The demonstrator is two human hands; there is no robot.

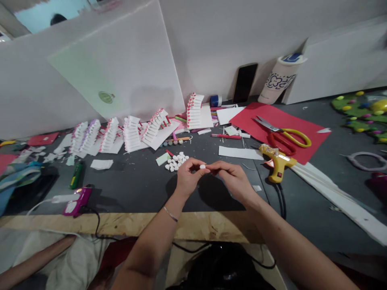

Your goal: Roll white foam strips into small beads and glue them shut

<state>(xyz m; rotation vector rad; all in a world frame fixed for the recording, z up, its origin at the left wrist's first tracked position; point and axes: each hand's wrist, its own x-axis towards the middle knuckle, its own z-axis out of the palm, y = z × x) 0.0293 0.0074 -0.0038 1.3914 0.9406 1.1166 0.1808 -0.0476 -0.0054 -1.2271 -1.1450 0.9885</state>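
Observation:
My left hand (192, 175) pinches a small white rounded piece (202, 166) between thumb and fingers, just above the dark table. My right hand (231, 177) comes in from the other side, its fingertips pressed together right beside the piece. Whether they grip the piece or something thin against it is hidden. Left of my left hand lies a pile of similar small white pieces (175, 162), and by it a pale green slip (163, 158). Behind stand several fan-like rows of white sticks with red tips (194, 110) on white card.
To the right lie a yellow hot glue gun (277, 163), scissors (281, 133) on red sheet (255, 114), and a white strip (240, 153). A tumbler (279, 78) and phone (245, 82) lean at the back. A purple power adapter (77, 201) sits left, near another person's arm (39, 257).

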